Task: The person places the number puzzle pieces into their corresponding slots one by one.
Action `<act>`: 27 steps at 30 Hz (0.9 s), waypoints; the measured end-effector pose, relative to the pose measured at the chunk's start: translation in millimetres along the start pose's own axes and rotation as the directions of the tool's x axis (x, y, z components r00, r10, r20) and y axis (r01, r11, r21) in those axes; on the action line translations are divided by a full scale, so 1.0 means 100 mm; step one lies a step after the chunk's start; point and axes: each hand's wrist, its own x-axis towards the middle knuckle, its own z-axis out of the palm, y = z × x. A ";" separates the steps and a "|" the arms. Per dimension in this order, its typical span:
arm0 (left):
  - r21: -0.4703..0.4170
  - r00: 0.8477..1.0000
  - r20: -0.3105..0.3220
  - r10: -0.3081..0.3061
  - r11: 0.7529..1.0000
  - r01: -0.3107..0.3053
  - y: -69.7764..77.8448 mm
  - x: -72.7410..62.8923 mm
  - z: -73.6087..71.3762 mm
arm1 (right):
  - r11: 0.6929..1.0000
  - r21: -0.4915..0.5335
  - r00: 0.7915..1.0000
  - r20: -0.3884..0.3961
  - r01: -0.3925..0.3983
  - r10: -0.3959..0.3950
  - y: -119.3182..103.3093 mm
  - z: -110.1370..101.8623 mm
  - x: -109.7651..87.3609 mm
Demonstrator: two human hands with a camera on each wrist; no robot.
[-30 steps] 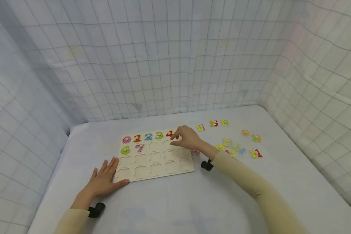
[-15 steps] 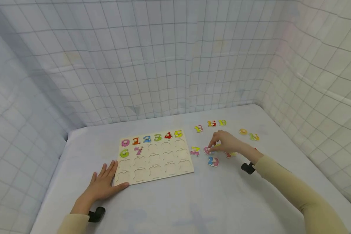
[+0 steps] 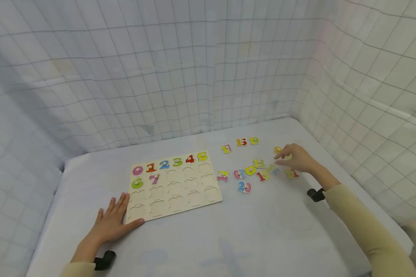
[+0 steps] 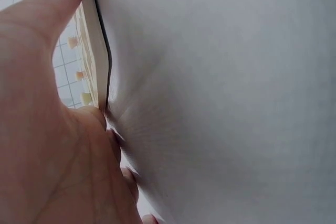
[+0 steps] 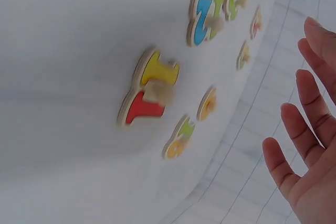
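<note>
A pale wooden number puzzle board (image 3: 175, 192) lies flat, with colourful digits filling its top row and a green 6 (image 3: 137, 183) and purple 7 (image 3: 154, 179) below. My left hand (image 3: 109, 225) rests spread at the board's lower left corner; in the left wrist view its thumb (image 4: 47, 3) touches the board's edge (image 4: 97, 61). To the right, my right hand (image 3: 296, 158) hovers over loose number pieces, holding nothing. Its fingers are loosely bent and apart in the right wrist view. Near it are a yellow-and-red 11 (image 5: 152, 90) and an orange piece (image 5: 208, 103).
Several loose pieces lie right of the board, among them a blue-and-pink 20 (image 3: 244, 187), a 15 (image 3: 241, 142) and a yellow-and-pink piece (image 3: 223, 176). A white cloth covers the table (image 3: 180, 246). Grid-patterned curtains (image 3: 180, 77) surround its back and sides.
My right hand has left the board, where a yellow 5 now shows in the top row. It reached a pink-and-blue piece, then moved farther right without it. My left hand stays at the corner.
</note>
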 end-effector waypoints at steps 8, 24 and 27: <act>0.014 1.000 0.003 -0.009 1.000 0.009 -0.05 0.01 0.00 | 0.996 -0.036 0.990 -0.120 -0.085 0.080 0.31 -0.24 -0.24; 0.004 1.000 0.000 0.006 1.000 -0.006 -0.04 0.02 0.02 | 0.989 -0.024 0.978 -0.150 -0.148 0.143 0.47 -0.29 -0.27; 0.002 1.000 -0.002 0.007 1.000 -0.007 -0.05 0.02 0.02 | 0.993 -0.023 0.982 -0.156 -0.116 0.111 0.43 -0.24 -0.20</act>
